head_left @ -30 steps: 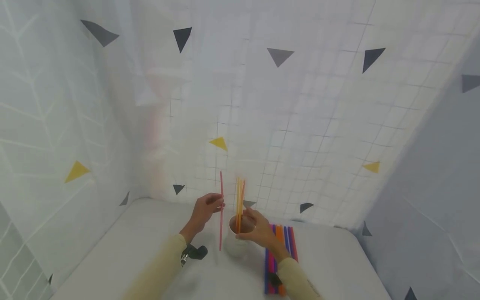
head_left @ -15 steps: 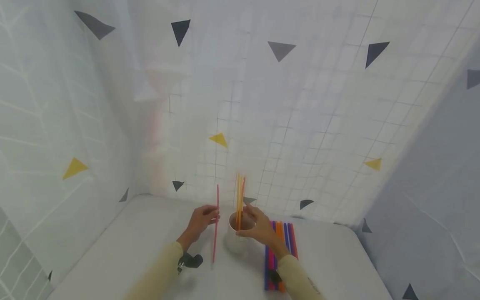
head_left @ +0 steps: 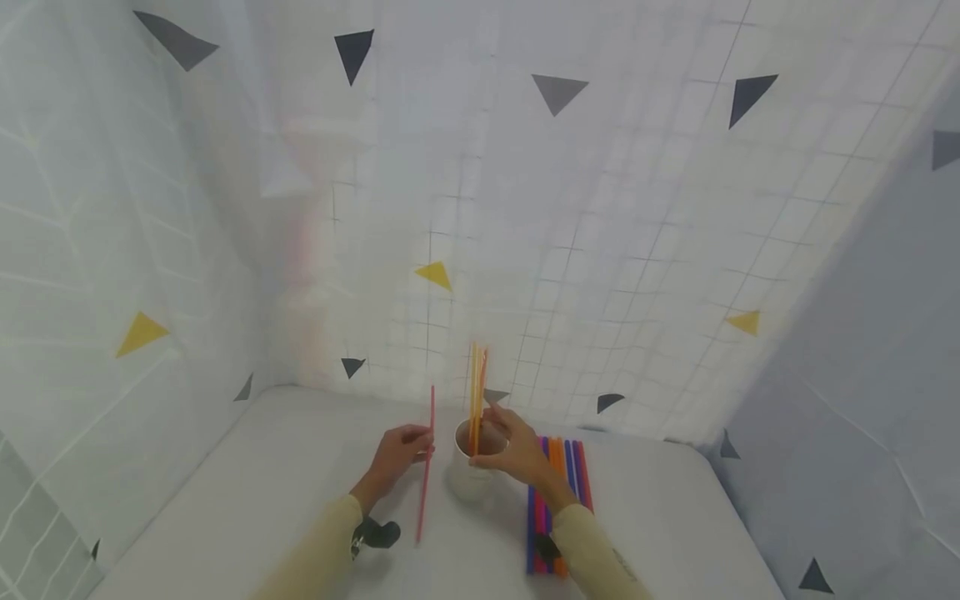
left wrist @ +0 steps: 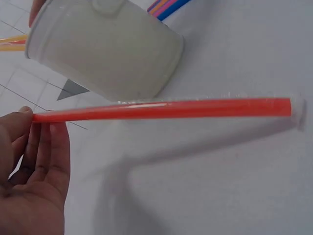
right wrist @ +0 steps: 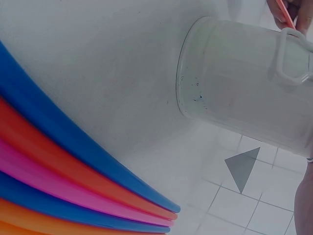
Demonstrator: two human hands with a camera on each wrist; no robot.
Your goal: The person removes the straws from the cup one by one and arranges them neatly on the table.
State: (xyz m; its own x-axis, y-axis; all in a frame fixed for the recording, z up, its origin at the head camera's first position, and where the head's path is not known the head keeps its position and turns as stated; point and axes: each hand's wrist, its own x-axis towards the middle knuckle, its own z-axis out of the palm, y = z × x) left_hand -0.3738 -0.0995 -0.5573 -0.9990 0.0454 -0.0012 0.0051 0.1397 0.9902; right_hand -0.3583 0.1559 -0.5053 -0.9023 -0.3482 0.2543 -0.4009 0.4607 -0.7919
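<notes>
In the head view my left hand [head_left: 399,457] pinches a red drinking straw [head_left: 425,492] between thumb and fingertips, apart from the bucket and left of it. Up close in the left wrist view, the red straw [left wrist: 195,108] seems to have clear film along its edge and lower end. My right hand [head_left: 521,450] holds the small white bucket [head_left: 471,483] by its rim, thumb on the near side. Several yellow and orange straws [head_left: 477,383] stand upright in the bucket's mouth. Only a sliver of the right hand [right wrist: 304,200] shows in the right wrist view.
A row of blue, pink, orange and red straws [head_left: 558,500] lies on the white table [head_left: 660,517], right of the bucket and partly beneath the right forearm. Behind rises a white cloth [head_left: 600,250] printed with triangles and grid lines.
My left hand has moved down and slightly left with the red straw, which now tilts more. The right hand and the bucket keep about the same place.
</notes>
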